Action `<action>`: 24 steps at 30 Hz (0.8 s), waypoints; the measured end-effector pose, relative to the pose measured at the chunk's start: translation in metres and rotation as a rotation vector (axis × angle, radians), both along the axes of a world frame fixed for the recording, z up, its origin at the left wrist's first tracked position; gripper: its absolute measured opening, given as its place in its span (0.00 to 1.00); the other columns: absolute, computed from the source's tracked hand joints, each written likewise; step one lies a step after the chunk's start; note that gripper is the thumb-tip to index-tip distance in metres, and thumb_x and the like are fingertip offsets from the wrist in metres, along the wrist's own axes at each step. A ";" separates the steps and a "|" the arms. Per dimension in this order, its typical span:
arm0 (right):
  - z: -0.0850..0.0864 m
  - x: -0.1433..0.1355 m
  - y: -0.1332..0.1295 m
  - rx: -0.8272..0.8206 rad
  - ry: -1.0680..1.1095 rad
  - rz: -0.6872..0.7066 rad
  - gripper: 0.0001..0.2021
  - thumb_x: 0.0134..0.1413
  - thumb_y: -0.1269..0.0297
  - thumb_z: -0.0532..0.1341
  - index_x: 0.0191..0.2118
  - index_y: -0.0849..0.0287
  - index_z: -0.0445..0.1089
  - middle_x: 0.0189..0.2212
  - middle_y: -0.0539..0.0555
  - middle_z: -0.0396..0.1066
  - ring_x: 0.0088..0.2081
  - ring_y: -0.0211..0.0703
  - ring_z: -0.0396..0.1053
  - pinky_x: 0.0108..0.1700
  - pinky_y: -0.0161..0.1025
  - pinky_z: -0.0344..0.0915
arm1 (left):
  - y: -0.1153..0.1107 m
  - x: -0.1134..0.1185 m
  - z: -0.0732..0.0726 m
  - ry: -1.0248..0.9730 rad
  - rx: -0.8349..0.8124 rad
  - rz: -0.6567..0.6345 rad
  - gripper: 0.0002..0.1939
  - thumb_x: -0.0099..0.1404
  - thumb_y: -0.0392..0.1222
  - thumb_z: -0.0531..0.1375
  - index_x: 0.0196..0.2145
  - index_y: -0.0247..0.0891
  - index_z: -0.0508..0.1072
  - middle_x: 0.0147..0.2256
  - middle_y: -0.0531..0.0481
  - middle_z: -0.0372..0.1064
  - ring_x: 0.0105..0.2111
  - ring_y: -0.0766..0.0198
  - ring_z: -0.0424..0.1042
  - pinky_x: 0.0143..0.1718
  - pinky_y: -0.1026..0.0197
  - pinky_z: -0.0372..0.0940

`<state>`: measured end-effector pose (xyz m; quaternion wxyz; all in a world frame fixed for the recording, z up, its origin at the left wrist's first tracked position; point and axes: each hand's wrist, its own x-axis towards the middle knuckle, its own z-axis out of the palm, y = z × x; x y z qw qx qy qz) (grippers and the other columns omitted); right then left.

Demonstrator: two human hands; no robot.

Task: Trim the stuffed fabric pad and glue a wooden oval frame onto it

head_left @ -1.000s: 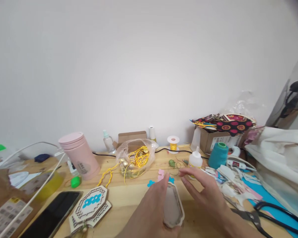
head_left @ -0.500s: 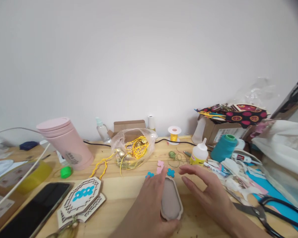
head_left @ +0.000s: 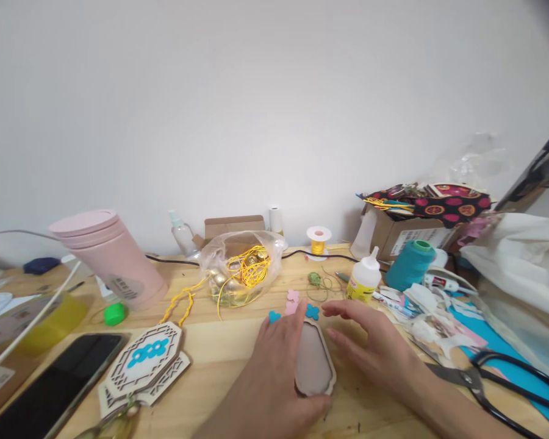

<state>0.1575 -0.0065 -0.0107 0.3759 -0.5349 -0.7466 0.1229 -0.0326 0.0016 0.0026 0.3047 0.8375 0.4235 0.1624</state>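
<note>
A shallow wooden plaque [head_left: 313, 360] with a raised, scalloped rim and greyish inside lies on the table. My left hand [head_left: 274, 372] holds it along its left side, with the thumb at the lower edge. On the right, my right hand [head_left: 375, 344] hovers open beside the plaque, fingers apart and holding nothing. Just beyond the plaque lie pink flower cutouts [head_left: 291, 301], a blue flower cutout [head_left: 312, 311] near my right fingertips, and another blue cutout [head_left: 274, 316] partly hidden by my left fingers.
A white glue bottle [head_left: 364, 279] stands behind my right hand. Black-handled scissors [head_left: 473, 381] and paper scraps lie at right. On the left are an octagonal wooden ornament [head_left: 146, 360], a phone [head_left: 59, 384] and a pink tumbler [head_left: 114, 256]. A plastic bag [head_left: 242, 268] holds gold bells and yellow cord.
The view has shifted slightly. My right hand has come a little closer to the plaque and the blue flower cutout. My left hand keeps its place on the plaque.
</note>
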 end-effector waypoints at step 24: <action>0.006 -0.003 -0.009 -0.188 -0.184 0.232 0.36 0.30 0.61 0.69 0.51 0.57 0.59 0.42 0.54 0.68 0.42 0.49 0.63 0.43 0.44 0.60 | -0.004 -0.015 0.003 0.092 0.108 -0.053 0.50 0.49 0.43 0.62 0.60 0.46 0.32 0.61 0.46 0.40 0.56 0.53 0.50 0.56 0.43 0.40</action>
